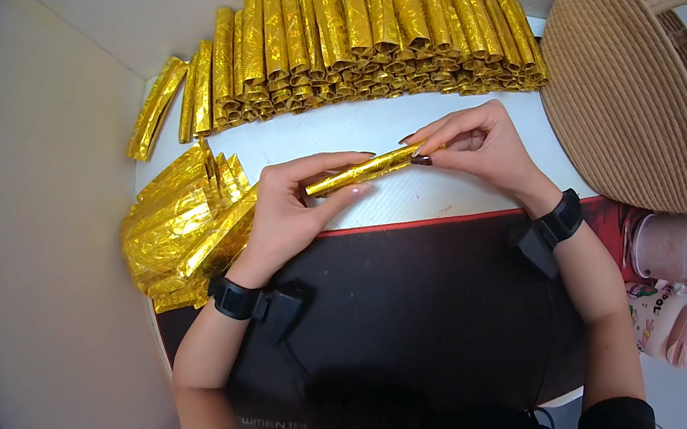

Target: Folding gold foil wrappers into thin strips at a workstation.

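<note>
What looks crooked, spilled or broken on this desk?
One gold foil roll at the far left of the stacked rolls looks askew: it slants away, while its neighbours line up more evenly. The held roll shows no obvious damage, and I see no clear spill.

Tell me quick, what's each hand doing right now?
Left hand: holding the gold roll between thumb and fingers.
Right hand: pinching the same roll near its right end.
</note>
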Demonstrator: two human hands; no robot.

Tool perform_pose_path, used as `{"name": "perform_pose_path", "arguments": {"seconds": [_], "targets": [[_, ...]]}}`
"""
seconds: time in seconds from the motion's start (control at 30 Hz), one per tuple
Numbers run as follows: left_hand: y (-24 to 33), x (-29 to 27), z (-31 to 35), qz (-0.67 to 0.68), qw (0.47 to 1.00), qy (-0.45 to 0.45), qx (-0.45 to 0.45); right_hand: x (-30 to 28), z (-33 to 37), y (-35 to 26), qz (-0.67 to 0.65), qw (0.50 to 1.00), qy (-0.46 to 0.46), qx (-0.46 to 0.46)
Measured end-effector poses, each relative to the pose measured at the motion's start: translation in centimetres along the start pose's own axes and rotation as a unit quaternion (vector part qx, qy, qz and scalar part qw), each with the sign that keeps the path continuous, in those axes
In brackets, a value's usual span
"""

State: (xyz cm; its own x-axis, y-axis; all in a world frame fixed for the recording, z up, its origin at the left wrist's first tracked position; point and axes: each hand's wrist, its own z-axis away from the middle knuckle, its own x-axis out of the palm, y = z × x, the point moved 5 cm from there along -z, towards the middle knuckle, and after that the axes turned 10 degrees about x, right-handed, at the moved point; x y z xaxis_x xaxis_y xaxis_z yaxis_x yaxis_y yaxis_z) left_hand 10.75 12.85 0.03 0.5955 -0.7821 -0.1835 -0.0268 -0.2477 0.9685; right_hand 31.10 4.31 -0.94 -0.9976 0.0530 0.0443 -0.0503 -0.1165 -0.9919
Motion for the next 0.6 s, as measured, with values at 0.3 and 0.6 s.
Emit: {"name": "perform_pose_path", "arguments": {"seconds": [0.3, 0.6], "targets": [[0.9, 0.8, 0.1, -0.067, 0.996, -0.051, -0.031, 1.0, 0.3, -0.3, 0.037, 0.999, -0.019, -0.010], [4.0, 0.9, 0.8, 0.089, 0.995, -0.024, -0.037, 2.5, 3.3, -2.2, -0.080, 0.989, 0.034, -0.117]]}}
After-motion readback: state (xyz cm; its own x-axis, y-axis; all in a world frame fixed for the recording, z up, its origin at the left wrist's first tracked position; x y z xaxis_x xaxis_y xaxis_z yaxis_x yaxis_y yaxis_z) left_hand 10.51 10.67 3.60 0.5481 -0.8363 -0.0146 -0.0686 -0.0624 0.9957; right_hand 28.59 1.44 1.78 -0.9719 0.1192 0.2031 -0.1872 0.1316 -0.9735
